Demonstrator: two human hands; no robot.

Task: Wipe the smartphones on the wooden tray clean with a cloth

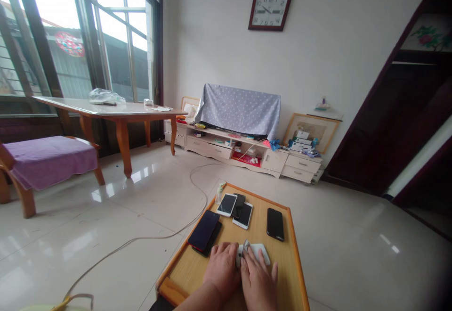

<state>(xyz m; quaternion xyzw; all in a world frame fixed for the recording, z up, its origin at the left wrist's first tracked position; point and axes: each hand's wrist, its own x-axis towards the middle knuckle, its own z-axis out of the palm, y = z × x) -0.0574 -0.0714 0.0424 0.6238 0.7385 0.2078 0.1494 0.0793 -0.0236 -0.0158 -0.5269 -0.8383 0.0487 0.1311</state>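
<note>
A small wooden table point(289, 249) stands on the tiled floor in front of me. My left hand point(221, 269) and my right hand point(257, 280) lie side by side at its near end, fingers curled over a white phone point(259, 253) and a small grey cloth point(245, 246). Left of my hands lie two stacked dark phones point(205, 231). Farther back are two white phones point(228, 204) with a black one across them point(239, 204). A single black phone point(275, 224) lies to the right. A small bottle point(219, 193) stands at the far left corner.
A white cable point(148, 238) snakes over the floor to the left. A larger wooden table point(116, 110), a purple-cushioned chair point(45, 160), a low TV cabinet point(247, 153) under a draped cloth, and a dark doorway point(399, 127) surround the room.
</note>
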